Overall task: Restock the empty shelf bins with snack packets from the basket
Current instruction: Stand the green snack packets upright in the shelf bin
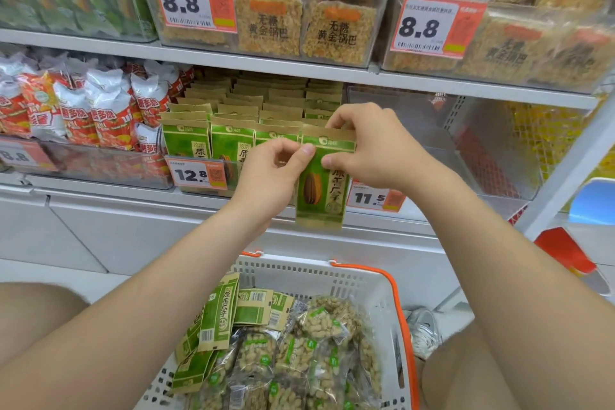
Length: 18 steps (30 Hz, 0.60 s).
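A green and tan sunflower-seed packet (321, 191) hangs upright in front of the middle shelf, held by both hands. My left hand (271, 176) pinches its left edge and my right hand (369, 146) grips its top right corner. Directly behind it stands a clear bin (199, 173) filled with rows of the same green packets. To the right is a clear bin (472, 143) with nothing in it. Below, a white basket (319, 273) with orange handles holds more green packets (221, 313) and several clear bags of pale snacks (299, 353).
Red and white snack bags (83, 110) fill the bin on the left. The upper shelf (299, 68) carries bins of golden rice-crust packs with 8.8 price tags. A white shelf post (565, 176) rises at the right. My knees flank the basket.
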{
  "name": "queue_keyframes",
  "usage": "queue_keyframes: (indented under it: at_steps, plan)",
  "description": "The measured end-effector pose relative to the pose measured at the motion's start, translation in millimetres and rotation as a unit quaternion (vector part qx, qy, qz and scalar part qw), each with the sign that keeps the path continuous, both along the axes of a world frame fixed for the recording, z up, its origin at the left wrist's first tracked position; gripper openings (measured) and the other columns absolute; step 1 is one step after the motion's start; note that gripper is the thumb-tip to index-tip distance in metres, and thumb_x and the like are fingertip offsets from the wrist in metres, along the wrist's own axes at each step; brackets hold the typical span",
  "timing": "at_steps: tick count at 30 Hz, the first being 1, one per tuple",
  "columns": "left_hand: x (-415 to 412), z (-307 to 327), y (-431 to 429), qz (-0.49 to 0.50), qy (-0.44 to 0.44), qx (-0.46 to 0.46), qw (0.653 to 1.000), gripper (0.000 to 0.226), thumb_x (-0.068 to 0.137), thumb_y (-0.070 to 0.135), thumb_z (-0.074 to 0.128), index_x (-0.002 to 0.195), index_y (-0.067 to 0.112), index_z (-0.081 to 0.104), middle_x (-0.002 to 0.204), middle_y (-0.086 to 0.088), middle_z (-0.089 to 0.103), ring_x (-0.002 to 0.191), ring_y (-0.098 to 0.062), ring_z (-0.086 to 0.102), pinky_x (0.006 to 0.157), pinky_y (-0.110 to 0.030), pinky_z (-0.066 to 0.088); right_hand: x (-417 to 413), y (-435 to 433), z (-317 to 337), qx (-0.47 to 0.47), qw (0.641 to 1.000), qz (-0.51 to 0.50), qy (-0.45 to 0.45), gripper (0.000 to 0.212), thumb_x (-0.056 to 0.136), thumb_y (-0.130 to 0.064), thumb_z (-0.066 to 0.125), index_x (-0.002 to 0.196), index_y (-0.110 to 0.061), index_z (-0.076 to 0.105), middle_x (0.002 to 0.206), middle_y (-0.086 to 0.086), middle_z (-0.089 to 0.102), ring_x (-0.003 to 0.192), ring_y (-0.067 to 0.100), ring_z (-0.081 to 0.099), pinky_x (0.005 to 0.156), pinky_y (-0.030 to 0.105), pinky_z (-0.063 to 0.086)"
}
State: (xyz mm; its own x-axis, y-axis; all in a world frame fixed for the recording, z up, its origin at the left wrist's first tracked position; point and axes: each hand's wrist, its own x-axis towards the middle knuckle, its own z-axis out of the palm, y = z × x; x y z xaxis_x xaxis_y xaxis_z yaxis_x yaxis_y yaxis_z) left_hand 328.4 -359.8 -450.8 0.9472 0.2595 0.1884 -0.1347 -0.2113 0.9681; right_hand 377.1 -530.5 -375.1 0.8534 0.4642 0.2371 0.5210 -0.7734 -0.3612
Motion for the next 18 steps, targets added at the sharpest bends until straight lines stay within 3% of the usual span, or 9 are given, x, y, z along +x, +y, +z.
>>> queue_keyframes:
  at_steps: [2,4,8,11,13,18]
  plan:
    - [7,8,0,0.034,-0.024,0.16,0.986,0.02,0.104,0.032,0.064,0.118,0.021,0.071,0.11,0.007,0.07,0.102,-0.01,0.065,0.092,-0.031,0.051,4,-1,1,0.041,0.997,-0.023,-0.059,0.031,0.084,-0.036,0.084,0.107,-0.035,0.062,0.104,-0.012,0.06,0.108,0.021,0.054,0.087,0.038,0.044]
    - [13,14,2,0.06,-0.028,0.263,0.963,0.031,0.101,0.023,0.066,0.131,0.021,0.063,0.126,0.003,0.057,0.117,-0.014,0.057,0.104,-0.033,0.045,7,-1,3,0.118,0.984,-0.036,-0.129,0.026,0.087,-0.028,0.08,0.106,-0.03,0.061,0.104,-0.01,0.064,0.105,0.021,0.06,0.085,0.037,0.047]
    - [22,15,9,0.093,-0.021,0.432,0.897,0.055,0.091,0.007,0.065,0.142,0.023,0.052,0.143,-0.003,0.044,0.136,-0.028,0.038,0.106,-0.048,0.034,11,0,6,0.216,0.954,-0.04,-0.202,0.024,0.09,-0.016,0.075,0.106,-0.02,0.058,0.104,-0.002,0.063,0.095,0.015,0.057,0.078,0.031,0.042]
    - [29,13,14,0.093,-0.013,0.487,0.868,0.068,0.09,0.008,0.065,0.153,0.021,0.042,0.157,-0.003,0.036,0.149,-0.027,0.028,0.113,-0.058,0.029,19,3,-2,0.19,0.963,-0.032,-0.188,0.024,0.091,-0.012,0.074,0.107,-0.019,0.058,0.103,-0.001,0.063,0.094,0.019,0.057,0.077,0.032,0.039]
    - [33,13,17,0.074,0.019,0.507,0.858,0.07,0.095,0.013,0.063,0.158,0.019,0.034,0.164,-0.002,0.032,0.155,-0.027,0.02,0.116,-0.064,0.024,25,8,-11,0.145,0.971,-0.024,-0.186,0.025,0.092,-0.01,0.073,0.111,-0.018,0.061,0.104,0.0,0.067,0.098,0.023,0.061,0.081,0.036,0.045]
    - [40,9,25,0.042,0.034,0.577,0.815,0.068,0.098,0.021,0.059,0.159,0.019,0.029,0.164,-0.003,0.032,0.155,-0.03,0.019,0.115,-0.07,0.022,44,22,-29,0.012,0.991,-0.027,-0.129,0.041,0.095,-0.005,0.068,0.131,-0.024,0.063,0.117,0.007,0.067,0.109,0.032,0.062,0.085,0.041,0.051]
